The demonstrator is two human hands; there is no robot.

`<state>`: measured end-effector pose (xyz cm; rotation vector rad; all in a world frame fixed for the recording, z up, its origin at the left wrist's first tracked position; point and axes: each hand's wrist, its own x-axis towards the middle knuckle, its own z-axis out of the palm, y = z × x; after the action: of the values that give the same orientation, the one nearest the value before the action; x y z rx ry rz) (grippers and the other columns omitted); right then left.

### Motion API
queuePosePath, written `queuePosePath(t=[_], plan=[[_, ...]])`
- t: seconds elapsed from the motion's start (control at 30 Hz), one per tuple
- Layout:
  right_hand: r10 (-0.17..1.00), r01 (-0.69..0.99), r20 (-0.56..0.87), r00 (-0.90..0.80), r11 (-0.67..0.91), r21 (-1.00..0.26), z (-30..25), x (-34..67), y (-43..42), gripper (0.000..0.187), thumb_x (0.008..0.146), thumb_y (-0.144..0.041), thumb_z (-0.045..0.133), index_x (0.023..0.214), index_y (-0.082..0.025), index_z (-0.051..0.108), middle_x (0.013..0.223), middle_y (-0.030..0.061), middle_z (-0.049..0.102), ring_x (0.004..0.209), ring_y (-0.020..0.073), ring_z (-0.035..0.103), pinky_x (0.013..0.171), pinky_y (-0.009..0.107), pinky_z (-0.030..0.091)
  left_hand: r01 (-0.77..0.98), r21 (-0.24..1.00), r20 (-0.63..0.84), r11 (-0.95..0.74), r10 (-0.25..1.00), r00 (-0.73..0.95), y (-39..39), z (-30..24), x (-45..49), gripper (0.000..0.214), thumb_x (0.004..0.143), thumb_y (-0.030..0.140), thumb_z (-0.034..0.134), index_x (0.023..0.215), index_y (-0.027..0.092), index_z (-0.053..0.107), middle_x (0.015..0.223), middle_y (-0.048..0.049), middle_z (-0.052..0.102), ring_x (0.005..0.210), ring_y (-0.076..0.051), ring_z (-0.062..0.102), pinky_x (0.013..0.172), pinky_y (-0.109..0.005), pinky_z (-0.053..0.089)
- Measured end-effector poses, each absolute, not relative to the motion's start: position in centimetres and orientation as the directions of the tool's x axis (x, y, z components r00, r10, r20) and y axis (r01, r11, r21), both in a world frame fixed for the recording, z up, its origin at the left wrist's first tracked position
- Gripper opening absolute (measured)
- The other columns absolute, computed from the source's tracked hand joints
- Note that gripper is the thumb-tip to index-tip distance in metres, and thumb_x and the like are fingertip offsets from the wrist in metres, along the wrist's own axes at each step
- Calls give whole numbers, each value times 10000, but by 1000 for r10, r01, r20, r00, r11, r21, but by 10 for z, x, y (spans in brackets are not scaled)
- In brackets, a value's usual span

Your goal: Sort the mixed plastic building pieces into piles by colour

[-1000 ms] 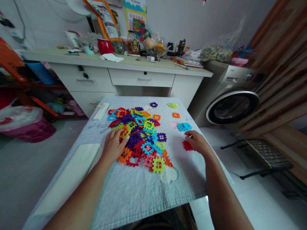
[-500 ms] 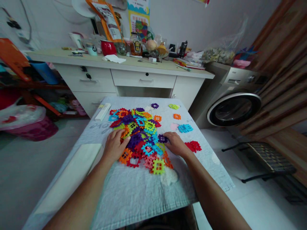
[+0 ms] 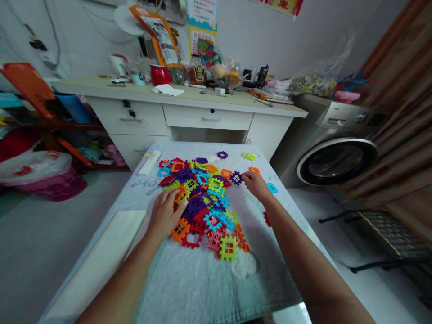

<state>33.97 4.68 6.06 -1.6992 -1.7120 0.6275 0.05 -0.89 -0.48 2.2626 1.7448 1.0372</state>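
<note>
A heap of colourful plastic interlocking blocks [image 3: 197, 202], square with notched edges and window-like openings, lies on the cloth-covered table [image 3: 189, 279]. My right hand [image 3: 255, 183] pinches a purple interlocking block [image 3: 236, 178] at its right edge, beyond the heap's right side. On the heap's left edge rests my left hand [image 3: 166, 210], thumb and fingers apart, touching orange and purple pieces. Separate from the heap lie a purple block [image 3: 222, 155], yellow-green blocks [image 3: 249, 156], an orange block [image 3: 254, 170] and blue blocks [image 3: 272, 188]. My right forearm partly hides red blocks [image 3: 267, 219].
A long white box [image 3: 101, 256] lies along the table's left side, with a smaller white box [image 3: 149, 163] farther back. Beyond stands a white desk [image 3: 209, 118] bearing jars and bags. A washing machine [image 3: 324, 135] and a stool [image 3: 388, 234] are at the right.
My right hand has moved away from me and slightly right, lifting the purple block off the heap's right side. My left hand stays on the heap. The view has shifted slightly.
</note>
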Motion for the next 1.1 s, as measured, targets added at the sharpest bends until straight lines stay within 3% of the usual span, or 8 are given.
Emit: queuePosePath(t=[0.07, 0.17, 0.47, 0.57, 0.67, 0.8, 0.93, 1.1], plan=[[983, 463, -8, 184, -94, -881, 60, 332, 70, 159, 848, -165, 520, 764, -152, 654, 589, -17, 564, 566, 116, 547, 544, 213, 424, 816, 472, 449, -333, 887, 102, -10, -4, 1, 482, 917, 516, 444, 1223, 165, 569, 1238, -143, 575, 1194, -303, 517, 1064, -505, 408], [938, 179, -157, 309, -219, -959, 58, 316, 103, 110, 799, -121, 553, 708, -155, 605, 548, -43, 533, 484, 75, 489, 463, 177, 379, 812, 481, 453, -331, 887, 93, -10, -3, 1, 477, 914, 511, 451, 1215, 163, 576, 1240, -141, 571, 1194, -300, 517, 1068, -496, 408], [876, 27, -359, 323, -388, -921, 47, 287, 178, 90, 888, -139, 568, 800, -135, 582, 627, -13, 588, 501, 71, 511, 478, 182, 434, 801, 507, 433, -318, 898, 81, -12, 0, 2, 462, 917, 499, 459, 1212, 165, 579, 1245, -143, 569, 1205, -296, 511, 1075, -502, 408], [869, 44, -395, 296, -426, -904, 45, 280, 194, 215, 942, -284, 583, 1081, -124, 620, 1002, 73, 663, 816, 150, 644, 714, 309, 559, 798, 514, 433, -315, 898, 76, -12, 0, 2, 454, 916, 490, 470, 1224, 175, 576, 1268, -140, 562, 1222, -295, 505, 1086, -508, 399], [873, 102, -397, 285, -439, -893, 43, 275, 202, 384, 940, -376, 597, 1261, -168, 565, 1255, 97, 586, 1063, 224, 613, 888, 439, 541, 789, 531, 428, -310, 901, 66, -12, 1, 2, 442, 909, 483, 488, 1224, 187, 580, 1271, -129, 564, 1228, -288, 506, 1093, -499, 396], [891, 259, -335, 305, -416, -872, 40, 277, 199, 368, 936, -325, 602, 1249, -134, 569, 1200, 118, 615, 1010, 214, 633, 853, 399, 549, 782, 542, 425, -308, 903, 60, -13, 1, 2, 437, 904, 473, 497, 1225, 188, 583, 1278, -127, 563, 1233, -288, 504, 1094, -499, 397], [936, 478, -210, 284, -328, -815, 42, 289, 181, 365, 816, -73, 611, 1181, -84, 605, 897, 93, 696, 774, 166, 658, 679, 248, 509, 781, 537, 437, -319, 897, 67, -13, 1, 1, 427, 908, 464, 487, 1222, 190, 581, 1262, -129, 567, 1216, -289, 508, 1079, -509, 407], [992, 727, -124, 30, -107, -678, 54, 305, 153, 388, 623, 2, 671, 969, -169, 713, 969, 40, 720, 861, 180, 650, 751, 229, 476, 787, 522, 442, -328, 894, 79, -13, -1, 0, 417, 905, 455, 503, 1223, 195, 575, 1253, -126, 566, 1208, -285, 513, 1074, -494, 413]])
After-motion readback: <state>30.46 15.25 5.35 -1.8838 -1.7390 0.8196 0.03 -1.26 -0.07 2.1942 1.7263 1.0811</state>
